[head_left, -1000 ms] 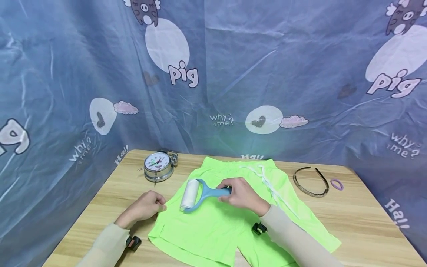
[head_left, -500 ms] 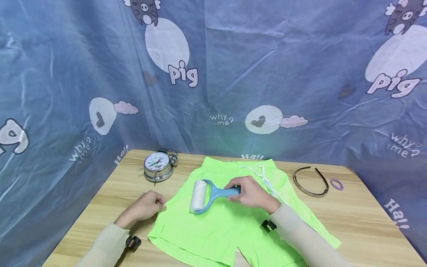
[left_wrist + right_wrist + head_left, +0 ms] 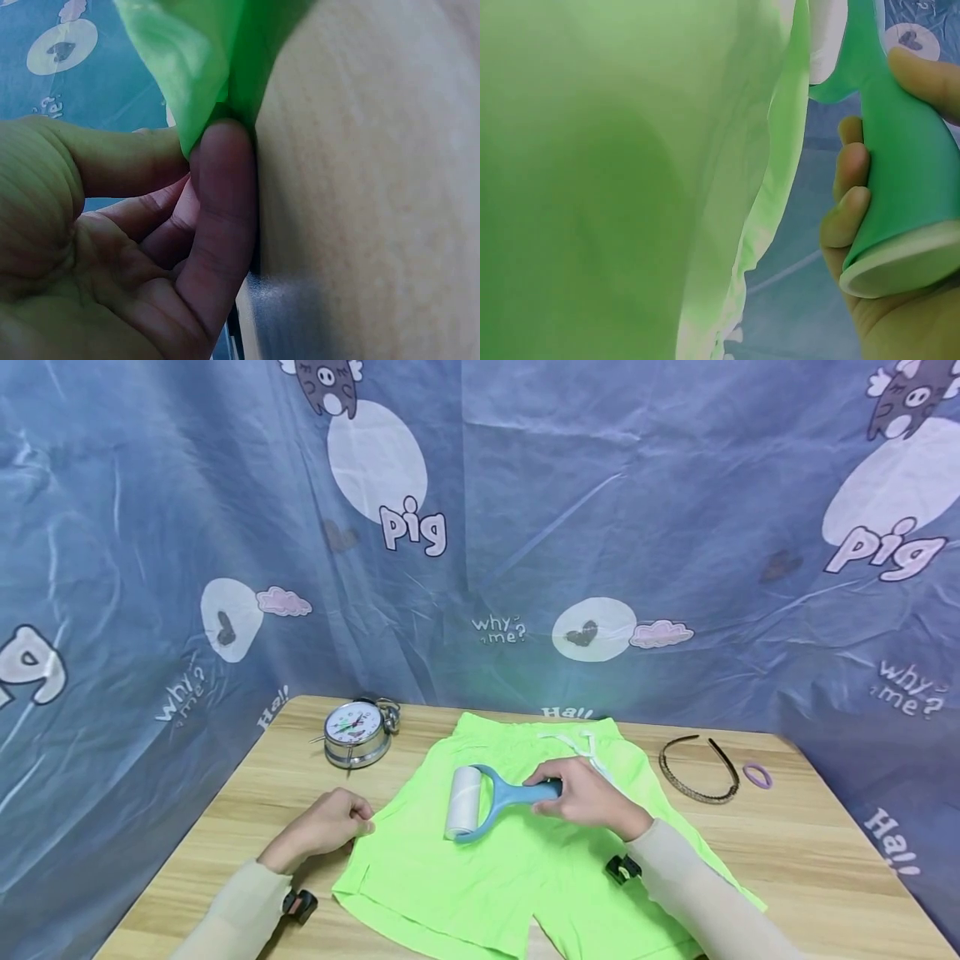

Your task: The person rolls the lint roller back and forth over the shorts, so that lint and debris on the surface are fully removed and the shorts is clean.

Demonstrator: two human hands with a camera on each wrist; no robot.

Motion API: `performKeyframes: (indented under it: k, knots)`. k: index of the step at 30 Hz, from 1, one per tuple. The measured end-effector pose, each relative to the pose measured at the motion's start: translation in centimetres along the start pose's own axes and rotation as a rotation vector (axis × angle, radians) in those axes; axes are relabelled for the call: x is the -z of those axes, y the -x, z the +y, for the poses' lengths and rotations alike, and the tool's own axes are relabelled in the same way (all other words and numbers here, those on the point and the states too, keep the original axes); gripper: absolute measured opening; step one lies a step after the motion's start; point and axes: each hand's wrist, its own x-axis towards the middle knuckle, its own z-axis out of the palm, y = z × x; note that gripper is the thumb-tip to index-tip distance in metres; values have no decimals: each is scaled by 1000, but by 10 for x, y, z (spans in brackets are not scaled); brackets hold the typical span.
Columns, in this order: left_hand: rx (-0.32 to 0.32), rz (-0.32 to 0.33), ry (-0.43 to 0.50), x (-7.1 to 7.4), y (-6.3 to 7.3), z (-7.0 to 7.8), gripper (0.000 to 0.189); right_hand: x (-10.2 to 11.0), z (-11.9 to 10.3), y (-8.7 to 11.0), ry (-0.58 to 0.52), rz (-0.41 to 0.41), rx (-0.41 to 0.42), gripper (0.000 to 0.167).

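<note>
Neon green shorts (image 3: 450, 881) with a white drawstring lie spread on the wooden table. My left hand (image 3: 324, 823) pinches their left edge between thumb and fingers; the left wrist view shows the green cloth (image 3: 180, 67) caught at the fingertips. A lint roller with a white roll (image 3: 464, 802) and a blue handle (image 3: 517, 793) sits on the upper middle of the shorts. Its handle is gripped by my right hand (image 3: 581, 795). In the right wrist view the lint roller's handle (image 3: 907, 165) looks green, with curled fingers (image 3: 851, 165) round it.
A silver alarm clock (image 3: 358, 735) lies face up at the back left of the table (image 3: 255, 793). To the right of the shorts are a headband (image 3: 701, 793) and a purple hair tie (image 3: 757, 774). A blue printed cloth (image 3: 510, 527) hangs behind and at both sides.
My right hand has drawn the lint roller to the right across the shorts, from near their left edge toward the middle. The left hand has stayed in place on the edge.
</note>
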Motion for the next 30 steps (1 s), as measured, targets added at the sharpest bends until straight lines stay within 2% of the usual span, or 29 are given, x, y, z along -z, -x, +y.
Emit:
performKeyframes:
  k: [16,30]
  knots:
    - [27,6,7,-1,2,2,7,10,18,10,-91,-35,-31,24]
    - [39,10,8,-1,1,2,7,22,25,25,-81,-20,-46,26]
